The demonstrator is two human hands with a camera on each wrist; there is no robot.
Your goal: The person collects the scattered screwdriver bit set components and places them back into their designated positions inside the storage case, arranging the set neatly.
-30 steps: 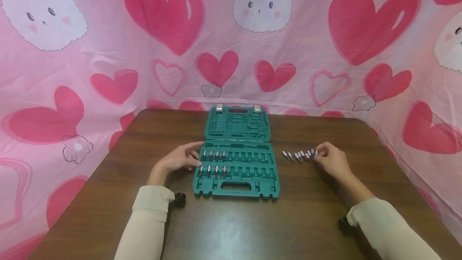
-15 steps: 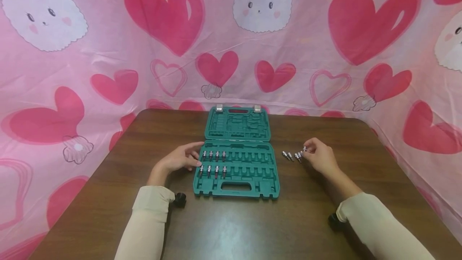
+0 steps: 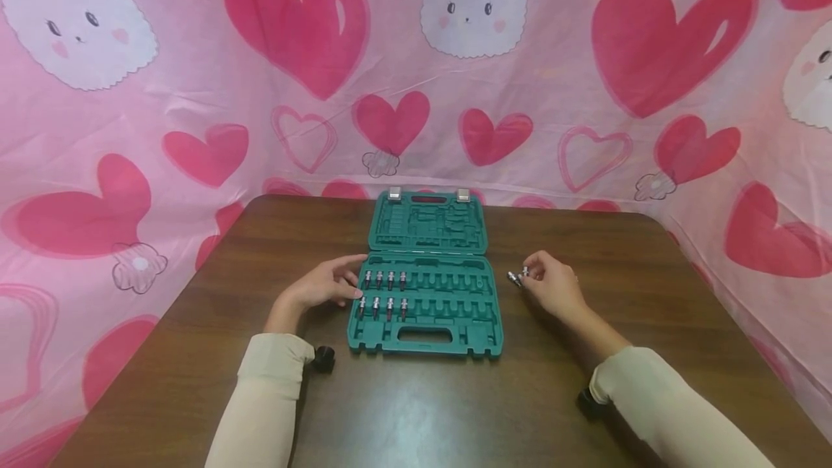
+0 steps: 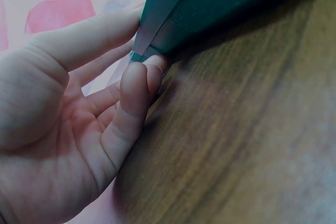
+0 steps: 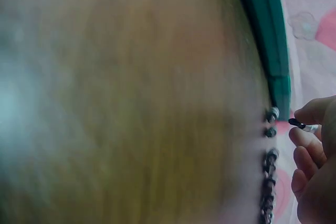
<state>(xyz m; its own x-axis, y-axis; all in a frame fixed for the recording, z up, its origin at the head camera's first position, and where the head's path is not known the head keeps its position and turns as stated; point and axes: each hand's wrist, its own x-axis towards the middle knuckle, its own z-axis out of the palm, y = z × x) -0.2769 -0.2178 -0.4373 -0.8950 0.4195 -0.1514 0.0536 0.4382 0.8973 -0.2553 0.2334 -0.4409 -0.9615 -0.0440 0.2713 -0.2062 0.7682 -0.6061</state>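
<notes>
An open green tool case [image 3: 425, 341] lies on the table, with two short rows of bit sockets [image 3: 391, 305] standing in its left slots. My left hand [image 3: 321, 284] rests against the case's left edge, its fingers loosely bent and touching the side [image 4: 157, 30]. Right of the case, my right hand [image 3: 552, 286] pinches one bit socket [image 5: 300, 125] between thumb and finger, its dark tip sticking out. Near these fingertips lie loose bit sockets [image 3: 513, 278]; the right wrist view shows several more in a line [image 5: 269, 177], which the hand hides from the head view.
The case lid [image 3: 429, 222] is folded back, with two metal latches [image 3: 395, 194] at its far edge. Slots on the right half of the lower tray [image 3: 455, 305] hold nothing. Pink heart-printed cloth [image 3: 416, 56] hangs behind the brown table [image 3: 416, 410].
My right hand has moved left along the loose bit sockets toward the case, with a bit socket between its fingers. My left hand stays at the case's edge.
</notes>
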